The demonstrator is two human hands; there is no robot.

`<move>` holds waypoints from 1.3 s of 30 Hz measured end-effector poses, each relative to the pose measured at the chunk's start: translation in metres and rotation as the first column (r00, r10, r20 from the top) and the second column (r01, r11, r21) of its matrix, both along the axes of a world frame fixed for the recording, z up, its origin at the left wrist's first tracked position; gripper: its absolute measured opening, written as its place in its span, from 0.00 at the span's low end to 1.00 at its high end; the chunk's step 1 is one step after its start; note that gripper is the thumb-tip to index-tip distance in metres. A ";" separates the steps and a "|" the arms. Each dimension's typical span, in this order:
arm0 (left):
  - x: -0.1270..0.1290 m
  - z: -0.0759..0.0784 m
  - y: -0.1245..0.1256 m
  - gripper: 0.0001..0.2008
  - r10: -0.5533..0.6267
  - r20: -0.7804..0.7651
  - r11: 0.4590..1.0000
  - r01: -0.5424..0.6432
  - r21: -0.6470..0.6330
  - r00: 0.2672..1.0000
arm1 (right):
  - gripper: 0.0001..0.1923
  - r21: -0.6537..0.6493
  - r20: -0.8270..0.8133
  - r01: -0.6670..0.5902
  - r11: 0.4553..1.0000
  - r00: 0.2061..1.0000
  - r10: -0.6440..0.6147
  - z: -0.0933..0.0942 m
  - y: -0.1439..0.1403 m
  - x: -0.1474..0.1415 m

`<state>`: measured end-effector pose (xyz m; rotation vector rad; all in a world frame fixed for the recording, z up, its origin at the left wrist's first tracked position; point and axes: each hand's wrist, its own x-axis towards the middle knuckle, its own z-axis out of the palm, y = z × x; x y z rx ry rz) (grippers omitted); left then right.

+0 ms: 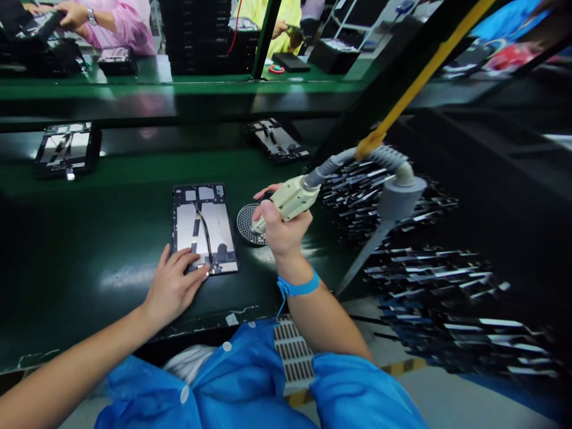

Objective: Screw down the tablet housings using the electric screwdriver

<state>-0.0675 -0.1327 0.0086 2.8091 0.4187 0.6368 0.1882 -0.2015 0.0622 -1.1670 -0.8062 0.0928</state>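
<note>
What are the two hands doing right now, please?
Left hand: open, fingers resting on the tablet chassis.
Right hand: closed around the electric screwdriver.

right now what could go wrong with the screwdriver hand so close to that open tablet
1. The right hand holds the electric screwdriver tilted over the round screw dish; a knock might scatter the contents across the green belt.
2. The left hand pins only the near corner of the open tablet, so it could pivot under pressure.
3. The tool's hose may tug on the tool and spoil the aim.
</note>
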 end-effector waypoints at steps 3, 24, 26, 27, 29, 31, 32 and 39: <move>0.021 -0.004 0.031 0.09 -0.076 0.084 0.996 0.080 -0.035 0.994 | 0.11 -0.004 0.070 0.041 0.999 0.997 -0.040 0.000 0.004 0.012; 0.028 -0.010 0.037 0.10 -0.116 0.131 0.988 0.129 -0.090 0.984 | 0.13 -0.016 0.017 0.172 0.985 0.985 -0.172 -0.029 0.013 0.034; 0.029 -0.011 0.037 0.10 -0.110 0.138 0.985 0.127 -0.119 0.984 | 0.13 -0.026 0.014 0.179 0.984 0.984 -0.178 -0.030 0.014 0.034; 0.029 -0.011 0.036 0.10 -0.107 0.139 0.984 0.125 -0.127 0.984 | 0.13 -0.027 0.011 0.183 0.983 0.983 -0.183 -0.030 0.014 0.034; 0.028 -0.011 0.035 0.10 -0.101 0.133 0.985 0.118 -0.126 0.986 | 0.13 -0.026 0.008 0.188 0.982 0.982 -0.188 -0.030 0.014 0.034; 0.028 -0.012 0.032 0.10 -0.090 0.117 0.988 0.104 -0.112 0.989 | 0.13 -0.026 0.008 0.187 0.982 0.982 -0.187 -0.032 0.015 0.034; 0.027 -0.012 0.031 0.11 -0.084 0.109 0.990 0.096 -0.105 0.990 | 0.14 -0.027 0.009 0.187 0.982 0.982 -0.187 -0.032 0.015 0.034; 0.029 -0.011 0.030 0.10 -0.066 0.107 0.990 0.079 -0.121 0.992 | 0.12 0.018 0.006 0.197 0.980 0.980 -0.197 -0.023 0.014 0.034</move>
